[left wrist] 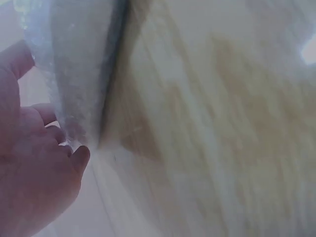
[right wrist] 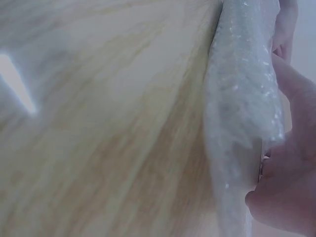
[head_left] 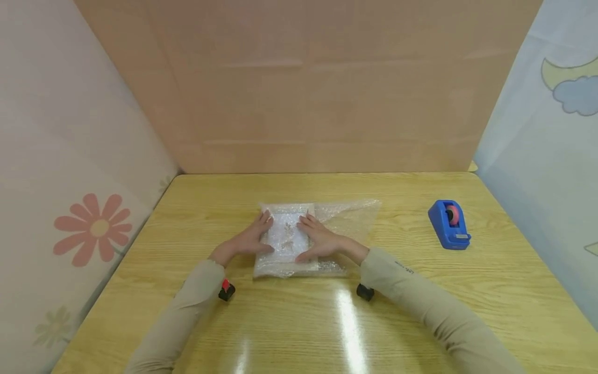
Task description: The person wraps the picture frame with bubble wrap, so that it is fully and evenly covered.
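Observation:
A flat, pale rectangular item with a framed look and a small plant-like motif lies on a sheet of clear bubble wrap. Some of the wrap appears to cover its left part. My left hand rests at the left edge, fingertips on the wrap and thumb spread toward me. On the right side of the item lies my right hand, its fingers spread and its thumb near the front edge. Both wrist views show the wrap's front edge, with the left hand and right hand beside it.
A blue tape dispenser with a pink roll stands at the right of the wooden table. Loose wrap reaches out to the right of the item. A tan panel rises behind the table, with patterned pale walls on either side.

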The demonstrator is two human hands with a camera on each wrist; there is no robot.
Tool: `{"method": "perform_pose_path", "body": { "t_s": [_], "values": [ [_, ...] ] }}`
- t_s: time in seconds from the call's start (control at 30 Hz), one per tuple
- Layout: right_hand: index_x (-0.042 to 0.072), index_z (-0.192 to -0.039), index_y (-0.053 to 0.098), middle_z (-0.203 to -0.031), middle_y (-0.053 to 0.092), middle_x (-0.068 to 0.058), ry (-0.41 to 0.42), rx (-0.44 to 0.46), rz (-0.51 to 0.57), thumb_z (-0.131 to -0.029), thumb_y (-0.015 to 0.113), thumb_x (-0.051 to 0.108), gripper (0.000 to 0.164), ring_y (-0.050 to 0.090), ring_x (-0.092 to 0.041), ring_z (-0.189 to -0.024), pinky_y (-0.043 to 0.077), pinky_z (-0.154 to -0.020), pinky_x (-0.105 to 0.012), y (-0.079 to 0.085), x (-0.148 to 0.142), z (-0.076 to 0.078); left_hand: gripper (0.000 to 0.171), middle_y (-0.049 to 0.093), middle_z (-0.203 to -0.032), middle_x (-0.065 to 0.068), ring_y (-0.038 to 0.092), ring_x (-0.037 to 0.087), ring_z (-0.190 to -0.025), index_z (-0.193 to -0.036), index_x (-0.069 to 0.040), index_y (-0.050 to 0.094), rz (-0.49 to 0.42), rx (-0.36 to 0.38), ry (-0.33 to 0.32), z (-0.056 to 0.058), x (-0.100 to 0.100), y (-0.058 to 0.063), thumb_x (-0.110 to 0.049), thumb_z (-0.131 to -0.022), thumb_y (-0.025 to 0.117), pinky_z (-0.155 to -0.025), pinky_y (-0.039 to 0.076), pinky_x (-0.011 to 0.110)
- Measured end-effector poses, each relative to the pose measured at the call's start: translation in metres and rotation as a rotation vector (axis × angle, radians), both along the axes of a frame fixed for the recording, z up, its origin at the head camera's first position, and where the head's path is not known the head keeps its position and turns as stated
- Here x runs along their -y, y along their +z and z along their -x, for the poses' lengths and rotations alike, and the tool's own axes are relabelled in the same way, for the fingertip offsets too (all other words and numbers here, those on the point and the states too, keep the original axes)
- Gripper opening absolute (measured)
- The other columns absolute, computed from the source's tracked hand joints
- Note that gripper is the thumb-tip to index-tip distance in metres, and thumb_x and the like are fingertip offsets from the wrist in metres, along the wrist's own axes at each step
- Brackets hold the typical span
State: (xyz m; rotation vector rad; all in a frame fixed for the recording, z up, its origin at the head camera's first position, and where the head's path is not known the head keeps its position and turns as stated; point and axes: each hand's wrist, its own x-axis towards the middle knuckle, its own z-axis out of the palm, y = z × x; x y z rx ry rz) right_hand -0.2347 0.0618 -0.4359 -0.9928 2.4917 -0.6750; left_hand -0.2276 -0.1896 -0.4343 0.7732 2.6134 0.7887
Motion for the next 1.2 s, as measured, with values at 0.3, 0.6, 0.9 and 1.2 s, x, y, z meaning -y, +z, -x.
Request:
{"method": "perform_pose_path", "body": {
  "t_s": [0.3, 0.6, 0.9, 1.2],
  "values": [
    [-0.003, -0.142, 0.017, -0.150, 0.002, -0.019, -0.043, -0.020, 0.035, -0.074, 0.069, 0.046, 0.099, -0.008, -0.032, -0.137, 0.002, -0.110, -0.049, -0.001, 0.000, 0.001, 0.080, -0.002, -0.148, 0.024, -0.001, 0.037, -0.136, -0.141, 0.007, 0.016, 0.004, -0.065, 0.068, -0.001, -0.002, -0.001, -0.026, -0.084, 0.062, -0.110, 0.006, 0.048],
    [-0.003, -0.142, 0.016, -0.150, 0.001, -0.020, -0.027, -0.013, 0.022, -0.075, 0.069, 0.046, 0.099, -0.007, -0.034, -0.137, 0.003, -0.109, -0.049, 0.001, 0.000, 0.003, 0.087, 0.005, -0.150, 0.017, 0.008, 0.033, -0.137, -0.142, 0.000, 0.022, -0.013, -0.062, 0.123, 0.001, -0.001, -0.004, -0.034, -0.078, 0.070, -0.110, 0.013, 0.047],
    [-0.002, -0.143, 0.016, -0.149, 0.003, -0.021, -0.041, -0.035, 0.024, -0.074, 0.069, 0.048, 0.100, -0.004, -0.034, -0.137, 0.004, -0.110, -0.048, 0.003, -0.003, 0.006, 0.089, 0.009, -0.151, 0.013, 0.013, 0.031, -0.137, -0.141, -0.003, 0.027, -0.007, -0.055, 0.183, 0.003, -0.006, -0.004, -0.036, -0.073, 0.073, -0.109, 0.015, 0.046],
    [0.003, -0.141, 0.027, -0.145, 0.026, -0.018, -0.107, -0.076, 0.241, -0.082, 0.066, 0.031, 0.076, 0.024, -0.035, -0.133, 0.020, -0.108, -0.049, 0.021, -0.034, 0.009, 0.089, 0.007, -0.152, 0.011, 0.012, 0.031, -0.137, -0.142, -0.003, 0.026, 0.009, -0.035, 0.201, 0.000, -0.007, -0.001, -0.033, -0.073, 0.074, -0.109, 0.016, 0.045]
  ]
}}
